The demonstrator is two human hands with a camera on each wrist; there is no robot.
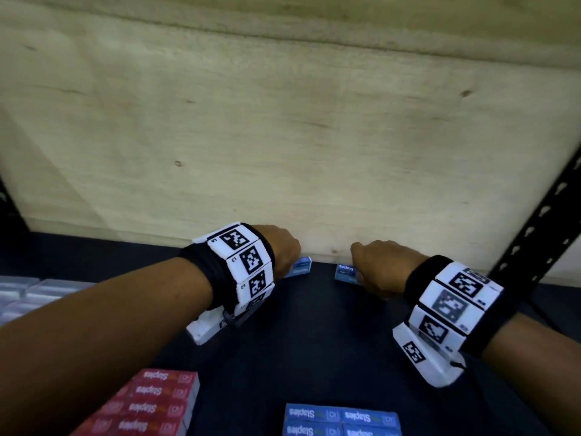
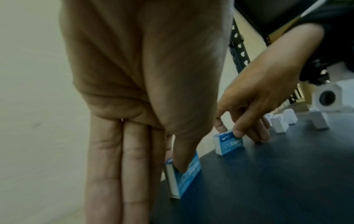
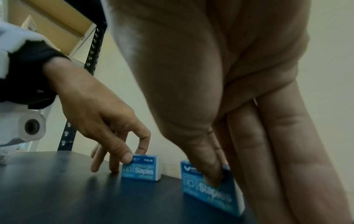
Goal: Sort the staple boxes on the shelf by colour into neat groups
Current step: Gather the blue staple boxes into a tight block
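Two blue staple boxes stand on edge at the back of the dark shelf [image 1: 314, 325], close to the pale back board. My left hand [image 1: 287, 256] pinches the left blue box [image 1: 300, 267] between thumb and index finger; in the left wrist view the thumb sits on the left blue box's [image 2: 189, 174] front face. My right hand [image 1: 367, 269] pinches the right blue box [image 1: 345, 272] the same way, and the right blue box [image 3: 210, 189] shows close up in the right wrist view. Both boxes touch the shelf. The other fingers of each hand hang straight down.
A stack of red staple boxes [image 1: 157, 404] lies at the front left, and a group of blue boxes [image 1: 339, 420] at the front centre. Pale boxes [image 1: 25, 291] sit at the far left. A black perforated shelf upright [image 1: 534, 234] rises at the right.
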